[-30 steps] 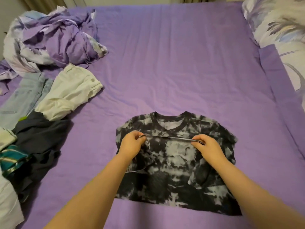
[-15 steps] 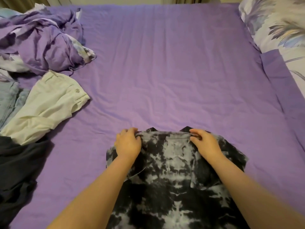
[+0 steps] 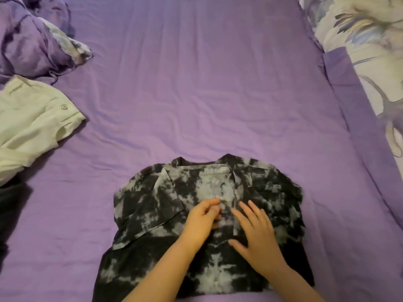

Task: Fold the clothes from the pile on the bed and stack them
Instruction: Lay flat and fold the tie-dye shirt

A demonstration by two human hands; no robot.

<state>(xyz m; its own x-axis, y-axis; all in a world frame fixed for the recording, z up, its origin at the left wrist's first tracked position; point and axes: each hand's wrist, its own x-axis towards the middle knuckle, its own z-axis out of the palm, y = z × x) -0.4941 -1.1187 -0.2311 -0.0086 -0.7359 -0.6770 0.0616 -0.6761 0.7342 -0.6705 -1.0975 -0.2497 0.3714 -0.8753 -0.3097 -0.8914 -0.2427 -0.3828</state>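
The black-and-grey tie-dye cotton T-shirt [image 3: 209,216], lower centre, is folded in half; it is smoothed by the spread-fingered right hand [image 3: 258,240], while the left hand [image 3: 201,221] is loosely curled, holding nothing. Probably a further fold is needed next.

I see a matt black-and-grey tie-dye cotton-like T-shirt [image 3: 209,214] on a softly creased purple cloth bed sheet [image 3: 196,94]; the cream cloth garment [image 3: 32,125] carries a shiny button.

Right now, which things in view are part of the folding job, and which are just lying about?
Part of the job:
tie-dye T-shirt, half folded
left hand and right hand over it
cream garment, waiting at the left

Lying about:
crumpled purple duvet
floral pillow
purple bedsheet
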